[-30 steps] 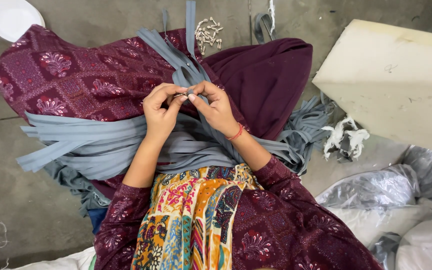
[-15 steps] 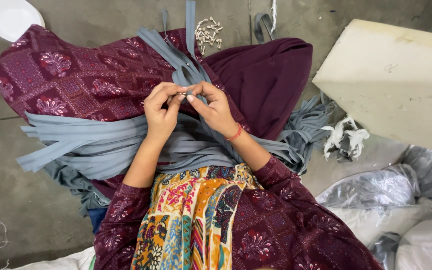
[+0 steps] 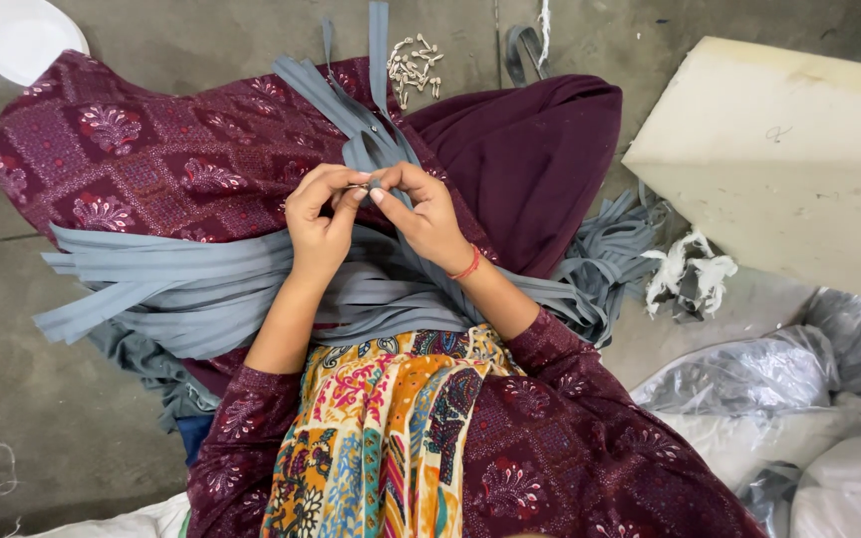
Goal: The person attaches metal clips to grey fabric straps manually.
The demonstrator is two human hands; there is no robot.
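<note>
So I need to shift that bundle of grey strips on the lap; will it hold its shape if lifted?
Probably not: the grey strips drape limply over the lap and splay at their ends, so they look floppy, light and likely to slide apart.

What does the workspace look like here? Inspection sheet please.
Surface: grey concrete floor; work rests on the person's lap.
Job's things: grey zipper tapes across the lap; small metal slider pinched at one tape.
Clutter: pile of pale sliders, white plate, foam block, white scraps, plastic bags.
Hands: left hand and right hand both pinch the slider.
Cables: nothing seen.
Surroundings: nothing seen.
</note>
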